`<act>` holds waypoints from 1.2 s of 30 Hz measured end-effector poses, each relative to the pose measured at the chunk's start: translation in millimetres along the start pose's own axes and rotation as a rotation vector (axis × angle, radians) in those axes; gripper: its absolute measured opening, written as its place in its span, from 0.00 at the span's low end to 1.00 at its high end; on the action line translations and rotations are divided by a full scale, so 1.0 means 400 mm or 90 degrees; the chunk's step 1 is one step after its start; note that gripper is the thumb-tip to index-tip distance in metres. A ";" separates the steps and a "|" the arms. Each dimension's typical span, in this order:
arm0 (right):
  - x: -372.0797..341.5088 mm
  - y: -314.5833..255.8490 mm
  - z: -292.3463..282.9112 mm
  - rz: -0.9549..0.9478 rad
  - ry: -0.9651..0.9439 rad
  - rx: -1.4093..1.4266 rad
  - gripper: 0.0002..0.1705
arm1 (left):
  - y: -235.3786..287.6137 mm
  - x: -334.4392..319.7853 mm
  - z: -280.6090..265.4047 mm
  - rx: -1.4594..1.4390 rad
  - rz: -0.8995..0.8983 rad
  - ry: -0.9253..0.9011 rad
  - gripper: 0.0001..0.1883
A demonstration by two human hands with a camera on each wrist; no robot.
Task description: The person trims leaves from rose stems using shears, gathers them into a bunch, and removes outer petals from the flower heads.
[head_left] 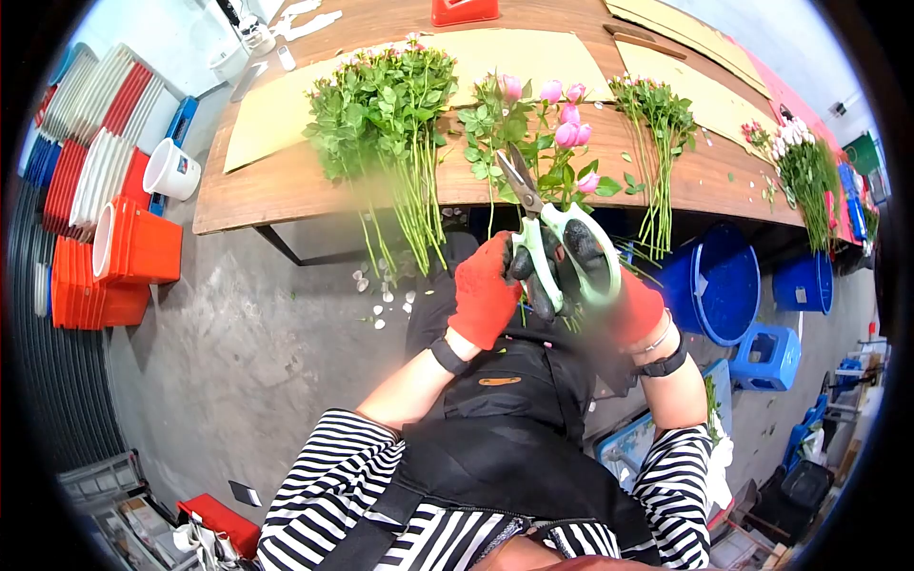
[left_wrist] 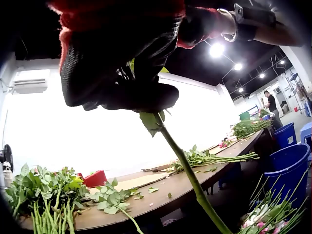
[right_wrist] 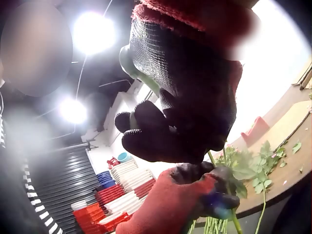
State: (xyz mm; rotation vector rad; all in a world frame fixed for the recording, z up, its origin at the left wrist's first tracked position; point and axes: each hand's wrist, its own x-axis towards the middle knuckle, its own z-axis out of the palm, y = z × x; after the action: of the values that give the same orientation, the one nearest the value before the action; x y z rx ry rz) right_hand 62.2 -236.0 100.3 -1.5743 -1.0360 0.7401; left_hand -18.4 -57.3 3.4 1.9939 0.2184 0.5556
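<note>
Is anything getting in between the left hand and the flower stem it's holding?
Only the glove: the left hand grips the stem through it, and nothing else visible stands between them.

The table [head_left: 228, 205] stretches before the person. On it, left to right, lie a large bunch [head_left: 390, 124], a smaller bunch [head_left: 657, 114] and, at the right end, a third bunch [head_left: 809, 186]; all three overhang the near edge. Cardboard [head_left: 271, 124] lies under the large bunch's upper part. Roses [head_left: 568, 128] show between the first two, beyond the scissors [head_left: 529, 200] in the right hand [head_left: 633, 309]. The left hand [head_left: 486, 297], beside it, holds a stem [left_wrist: 195, 187]. A tub [head_left: 728, 285] stands right of the person, a stool [head_left: 766, 360] nearer; stacked bins [head_left: 138, 243] stand left of the table.
</note>
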 end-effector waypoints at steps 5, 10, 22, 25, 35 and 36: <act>-0.013 0.026 0.020 0.027 0.068 0.064 0.34 | 0.021 0.006 -0.008 -0.005 0.003 0.009 0.28; -0.019 0.011 0.003 0.061 -0.012 -0.188 0.33 | 0.030 0.010 -0.008 0.001 -0.003 0.008 0.25; -0.017 0.069 0.011 0.031 0.062 0.114 0.37 | 0.020 0.001 0.005 0.017 0.014 -0.001 0.27; -0.017 0.082 0.013 -0.001 0.043 -0.119 0.37 | 0.017 0.000 0.007 0.014 0.018 0.005 0.27; 0.001 0.016 0.028 -0.004 0.116 -0.049 0.32 | 0.042 0.003 0.002 0.030 0.041 0.050 0.21; 0.003 0.009 0.036 -0.039 0.133 -0.104 0.31 | 0.043 0.004 0.002 0.027 0.035 0.056 0.19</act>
State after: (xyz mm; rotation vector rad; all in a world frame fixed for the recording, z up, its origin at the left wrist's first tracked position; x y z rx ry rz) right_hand 51.2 -229.2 93.2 -1.7105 -1.0043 0.4469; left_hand -18.1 -65.5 18.8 2.0243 0.2308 0.6794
